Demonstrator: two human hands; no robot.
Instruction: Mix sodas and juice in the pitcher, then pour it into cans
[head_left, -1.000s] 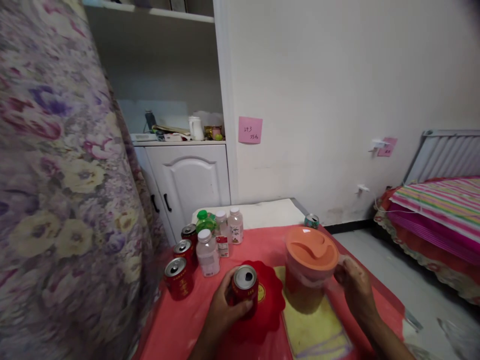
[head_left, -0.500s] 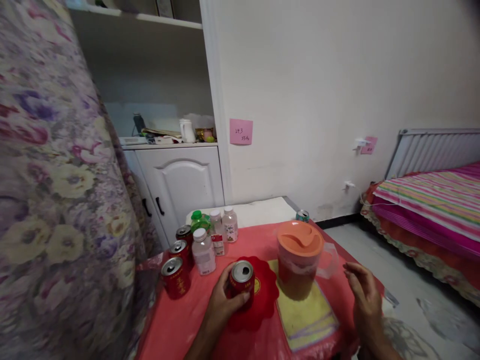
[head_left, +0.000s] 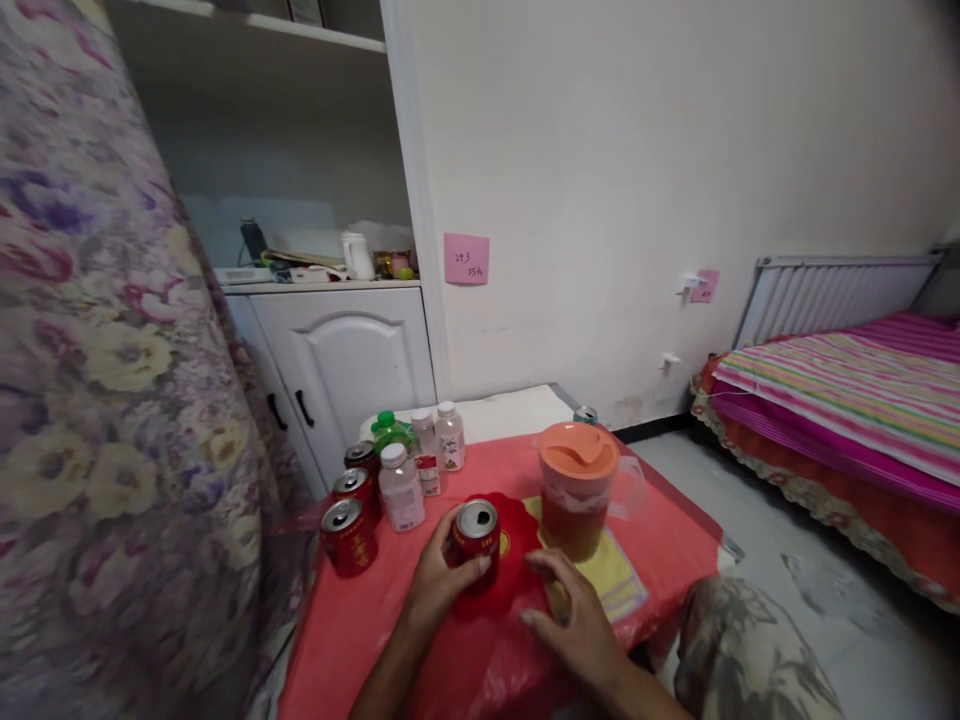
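Note:
My left hand [head_left: 435,583] is wrapped around an opened red drink can [head_left: 477,535] that stands on a red scalloped mat [head_left: 510,572] on the table. My right hand [head_left: 571,618] rests palm down with fingers spread on the near right edge of that mat, holding nothing. Just behind it stands a clear jug with an orange lid [head_left: 578,488], holding brown liquid, set on a yellow cloth [head_left: 613,578].
The low table has a red plastic cover [head_left: 360,640]. At its far left stand three red cans [head_left: 349,536], a green-capped bottle and three small white-capped bottles [head_left: 399,487]. A floral curtain [head_left: 112,400] hangs left, a white cabinet [head_left: 341,360] behind, a bed [head_left: 840,400] right.
My right hand left the jug handle and came down onto the red mat beside the can. The camera pulled back from the table. My left hand kept its hold on the can.

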